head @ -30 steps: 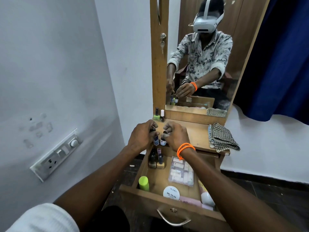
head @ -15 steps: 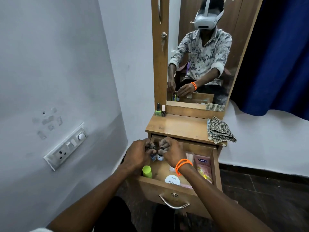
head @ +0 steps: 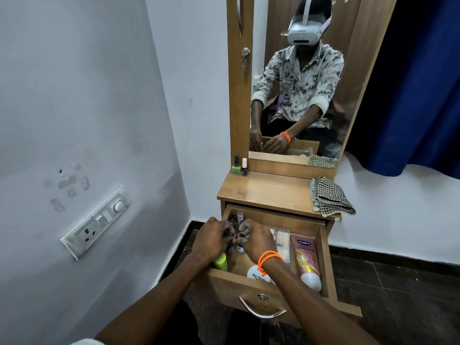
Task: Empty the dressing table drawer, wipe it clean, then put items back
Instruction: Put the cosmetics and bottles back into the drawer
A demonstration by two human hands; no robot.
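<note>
Dressing table drawer, pulled out full below the counter; light wood, metal bow handle at the front, contents only partly removed. Both hands are down at its rear left corner: the left hand and the right hand, orange bands at the wrist, each have fingers curled tight around small nail polish bottles, knuckles nearly touching; each grip is narrow and loaded, likely gathering several bottles at once to save trips. How many each hand holds cannot be told. Two more small bottles stand upright just behind the hands, against the drawer's back wall. Present in the drawer: lime-green capped bottle at front left, round white tub marked nail polish at front centre, a clear packet beside the right wrist, pink lotion tube lying along the right side, cap toward the front. On the counter: two polish bottles upright at the back left by the mirror frame, apparently already lifted out; checked cloth folded at the right edge, well placed for wiping. Emptying stage, early, by my judgement.
</note>
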